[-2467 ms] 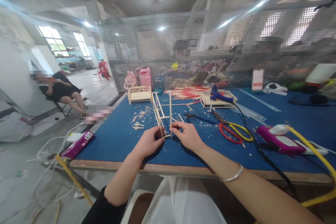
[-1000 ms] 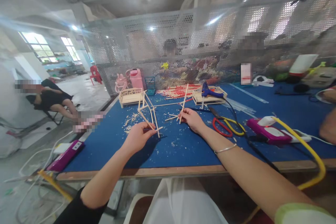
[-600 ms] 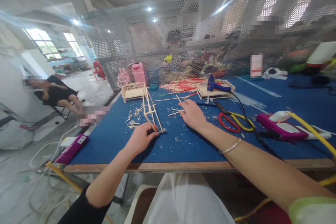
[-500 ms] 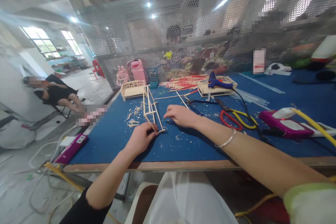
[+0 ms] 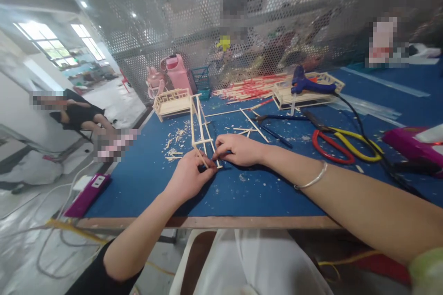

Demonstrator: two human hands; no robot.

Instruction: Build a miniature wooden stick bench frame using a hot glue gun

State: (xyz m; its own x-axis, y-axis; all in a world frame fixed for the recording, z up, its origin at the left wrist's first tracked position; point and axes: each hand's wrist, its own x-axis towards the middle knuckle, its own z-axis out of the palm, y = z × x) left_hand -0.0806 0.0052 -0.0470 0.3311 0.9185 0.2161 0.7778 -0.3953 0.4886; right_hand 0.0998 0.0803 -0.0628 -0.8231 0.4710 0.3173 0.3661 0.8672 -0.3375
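I see both hands meeting at the near end of a small stick frame [image 5: 200, 122] that stands on the blue worktop [image 5: 263, 193]. My left hand [image 5: 188, 177] has its grip pinched shut on the frame's lowest corner, thumb and fingertips closed on the thin sticks. My right hand [image 5: 238, 150] comes in from the right, and its grip is narrowed on the same near end, fingertips touching the bottom bar just beside the left hand's fingers. A bracelet [image 5: 311, 179] sits on the right wrist.

The frame is made of pale sticks, ladder-like, leaning away from me towards the mesh screen [image 5: 207, 32]. Wood chips [image 5: 176, 140] lie scattered to its left. Loose sticks [image 5: 254, 124] lie flat just beyond the right hand. Further right, scissors with red and yellow handles [image 5: 341, 145] rest on the worktop, well apart from the hands. A blue glue gun [image 5: 306, 85] lies on top of a finished stick tray [image 5: 311, 97], its black cord running towards the right edge. Another small stick bed [image 5: 171, 101] stands at the far left, near a pink bottle [image 5: 178, 73]. A pile of red-tipped sticks [image 5: 252, 88] lies against the screen. A person in dark clothes [image 5: 76, 115] sits off to the left on the floor side.
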